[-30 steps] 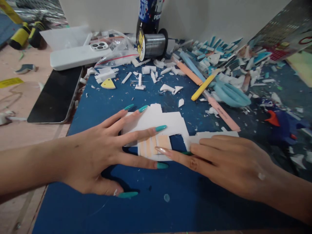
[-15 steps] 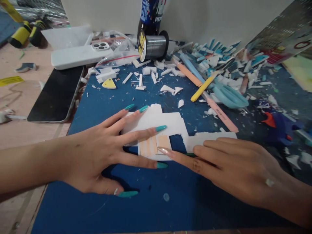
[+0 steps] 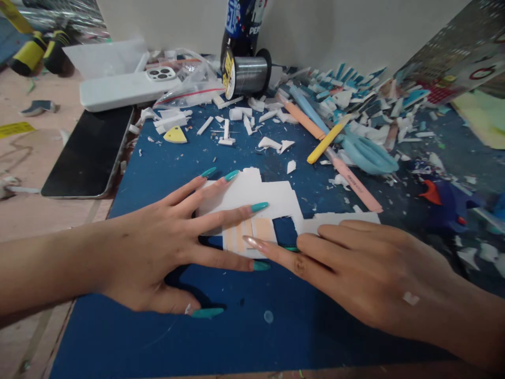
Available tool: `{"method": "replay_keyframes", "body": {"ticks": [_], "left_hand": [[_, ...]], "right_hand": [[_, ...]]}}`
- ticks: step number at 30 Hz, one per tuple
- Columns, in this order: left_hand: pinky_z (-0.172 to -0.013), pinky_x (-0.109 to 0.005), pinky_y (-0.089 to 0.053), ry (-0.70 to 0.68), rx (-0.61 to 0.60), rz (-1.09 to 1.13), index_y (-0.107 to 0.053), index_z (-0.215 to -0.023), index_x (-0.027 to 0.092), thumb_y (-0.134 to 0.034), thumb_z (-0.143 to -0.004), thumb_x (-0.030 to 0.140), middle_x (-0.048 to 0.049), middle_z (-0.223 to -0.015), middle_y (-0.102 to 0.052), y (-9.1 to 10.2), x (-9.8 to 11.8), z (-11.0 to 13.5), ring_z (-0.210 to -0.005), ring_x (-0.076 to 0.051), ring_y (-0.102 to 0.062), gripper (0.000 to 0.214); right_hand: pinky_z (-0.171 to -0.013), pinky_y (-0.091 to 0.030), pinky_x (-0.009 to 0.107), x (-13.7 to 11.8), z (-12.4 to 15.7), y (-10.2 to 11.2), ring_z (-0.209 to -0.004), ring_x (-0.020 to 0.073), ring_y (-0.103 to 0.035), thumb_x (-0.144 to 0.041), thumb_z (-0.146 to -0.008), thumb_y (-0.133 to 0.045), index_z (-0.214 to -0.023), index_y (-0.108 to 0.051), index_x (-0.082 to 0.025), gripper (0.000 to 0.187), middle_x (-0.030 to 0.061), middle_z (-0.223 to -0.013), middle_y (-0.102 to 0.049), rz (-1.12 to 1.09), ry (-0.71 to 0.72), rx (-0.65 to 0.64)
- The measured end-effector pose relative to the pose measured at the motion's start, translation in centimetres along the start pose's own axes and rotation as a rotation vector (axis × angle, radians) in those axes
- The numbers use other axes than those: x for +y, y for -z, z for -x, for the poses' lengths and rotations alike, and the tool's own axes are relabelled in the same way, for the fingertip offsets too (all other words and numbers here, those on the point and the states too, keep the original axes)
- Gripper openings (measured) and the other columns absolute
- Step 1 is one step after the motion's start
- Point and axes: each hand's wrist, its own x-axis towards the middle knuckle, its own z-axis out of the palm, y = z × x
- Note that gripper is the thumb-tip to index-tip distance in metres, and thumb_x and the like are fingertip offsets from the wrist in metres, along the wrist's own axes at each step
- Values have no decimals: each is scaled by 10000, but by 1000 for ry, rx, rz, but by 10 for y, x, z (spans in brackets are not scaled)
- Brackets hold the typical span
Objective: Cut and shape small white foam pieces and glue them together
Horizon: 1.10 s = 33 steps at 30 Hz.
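My left hand point(image 3: 165, 242) lies spread and open, its fingers over a white stepped cut-out point(image 3: 276, 193) on the blue mat point(image 3: 189, 347). Between its fingers shows a small white piece with peach stripes point(image 3: 261, 228). The index finger of my right hand point(image 3: 355, 268) is stretched out, its tip on the lower edge of that striped piece. Its other visible fingers are folded back, and I see nothing held. A green sliver, perhaps the thumbnail, shows below the index finger; most of the thumb is hidden. Blue mat shows through a square gap beside the stripes.
White and blue offcuts point(image 3: 351, 95) are heaped at the back right, with pale blue-handled scissors point(image 3: 366, 152) and a pink pen-like stick point(image 3: 357, 187). Behind stand a wire spool point(image 3: 250, 76) and a bottle point(image 3: 242, 26). A dark phone point(image 3: 89, 155) lies at left.
My right hand has slid a little to the left, its index fingertip moving along the striped piece. My left hand has stayed in place.
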Motion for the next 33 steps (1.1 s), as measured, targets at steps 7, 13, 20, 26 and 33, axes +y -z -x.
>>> {"method": "replay_keyframes", "body": {"ticks": [7, 13, 20, 26, 33], "left_hand": [[-995, -796, -160, 8, 7, -6, -246, -1469, 468, -470, -835, 658, -49, -1613, -101, -1, 2, 0, -1390, -562, -145, 699], [-1061, -743, -118, 86, 22, 2, -277, -1439, 514, -456, -840, 668, 34, -1620, -58, -2, 5, 1, -1426, -494, -129, 643], [-1022, -785, -140, 32, 13, 22, -264, -1452, 495, -521, -823, 633, -1, -1619, -71, 0, 1, 1, -1406, -536, -132, 693], [-1003, -806, -148, 2, 8, 37, -253, -1465, 473, -508, -844, 629, -23, -1621, -17, 0, 0, 2, -1404, -552, -62, 689], [-1040, -776, -123, 9, 44, 69, -313, -1446, 453, -564, -830, 590, -29, -1614, 98, 0, 2, 2, -1419, -526, -28, 680]], "right_hand": [[-556, -438, 324, 5, 1, 6, -579, 132, -588, -62, -973, -252, -1221, -604, -204, 453, 3, -757, -681, 5, 43, -66], [-610, -410, 365, 5, 13, 1, -624, 168, -577, -84, -987, -215, -1307, -526, -188, 458, 20, -784, -686, -12, -25, -4], [-595, -430, 314, 12, 9, 10, -620, 119, -609, -49, -991, -238, -1262, -537, -193, 428, -18, -760, -667, -2, -2, -56], [-561, -367, 291, 17, 32, 16, -639, 102, -573, -126, -1023, -267, -1510, -210, -255, 507, -27, -739, -620, 63, -87, -63], [-569, -366, 269, 22, 30, 11, -583, 108, -537, -34, -946, -368, -1510, -206, -355, 669, -24, -771, -632, 200, -252, 156]]}}
